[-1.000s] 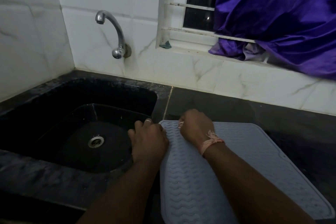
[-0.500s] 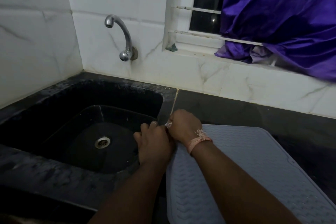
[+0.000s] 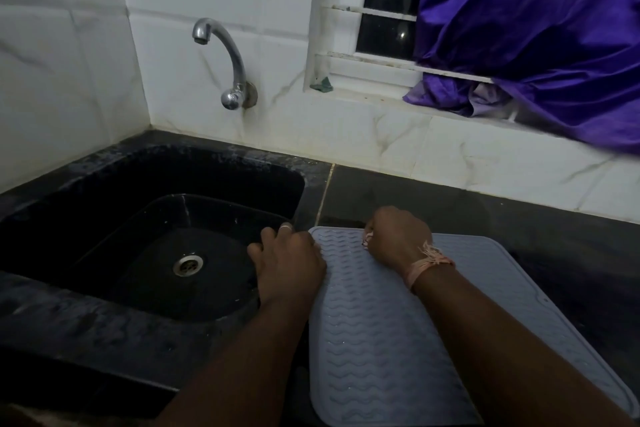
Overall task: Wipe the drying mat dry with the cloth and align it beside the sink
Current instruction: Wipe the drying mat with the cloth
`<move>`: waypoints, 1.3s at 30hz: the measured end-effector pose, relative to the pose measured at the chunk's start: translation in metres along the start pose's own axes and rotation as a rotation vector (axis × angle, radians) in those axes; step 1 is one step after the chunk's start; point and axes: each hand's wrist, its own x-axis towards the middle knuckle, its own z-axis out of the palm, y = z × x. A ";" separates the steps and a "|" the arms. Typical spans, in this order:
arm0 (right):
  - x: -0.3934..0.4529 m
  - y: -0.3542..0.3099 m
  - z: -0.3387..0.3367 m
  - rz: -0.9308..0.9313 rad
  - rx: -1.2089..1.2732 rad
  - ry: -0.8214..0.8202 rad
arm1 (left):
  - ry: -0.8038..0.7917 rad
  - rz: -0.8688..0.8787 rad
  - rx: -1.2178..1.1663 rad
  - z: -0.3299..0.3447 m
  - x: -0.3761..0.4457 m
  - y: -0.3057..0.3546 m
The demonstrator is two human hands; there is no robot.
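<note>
grey drying mat [image 3: 374,340] | left hand [image 3: 289,267], right hand [image 3: 398,239] grip its edge | no writing

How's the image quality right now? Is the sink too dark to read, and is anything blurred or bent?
Head view: dim overall; the sink is nearly black, only its drain glinting. The mat and both hands, left hand and right hand, look sharp. Wide-angle bending curves the tile lines and window bars.

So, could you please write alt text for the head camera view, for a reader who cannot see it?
Two bare hands hold the far edge of a grey ribbed drying mat lying on a dark counter: the left hand at its corner next to the black sink, the right hand further along. Behind are a wall tap, white tiles and a purple cloth draped at the window.
</note>
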 end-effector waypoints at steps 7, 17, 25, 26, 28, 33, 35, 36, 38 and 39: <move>-0.015 -0.055 0.019 -0.135 0.048 0.118 | -0.015 0.136 0.094 -0.005 -0.003 0.002; -0.027 0.056 0.005 0.088 -0.056 0.111 | 0.042 0.122 0.113 0.004 0.000 0.000; -0.032 0.040 -0.003 0.160 -0.065 0.127 | 0.055 0.221 0.202 0.001 -0.001 0.003; -0.033 0.026 0.000 0.133 -0.041 0.128 | 0.049 0.237 0.211 -0.001 -0.001 0.004; -0.036 0.002 0.007 0.082 -0.016 0.138 | 0.027 0.256 0.204 -0.002 -0.002 0.004; -0.035 0.025 0.015 0.075 -0.022 0.150 | 0.004 0.244 0.198 -0.005 -0.003 0.004; -0.033 0.054 0.012 0.107 -0.053 0.158 | 0.001 0.234 0.192 -0.003 -0.003 0.003; -0.032 0.069 0.010 0.132 -0.069 0.157 | 0.004 0.230 0.190 -0.001 -0.002 0.003; -0.033 0.099 0.004 0.200 -0.093 0.145 | 0.017 0.230 0.192 0.001 -0.001 0.003; -0.034 0.112 0.001 0.237 -0.098 0.139 | 0.023 0.232 0.189 0.002 0.000 0.003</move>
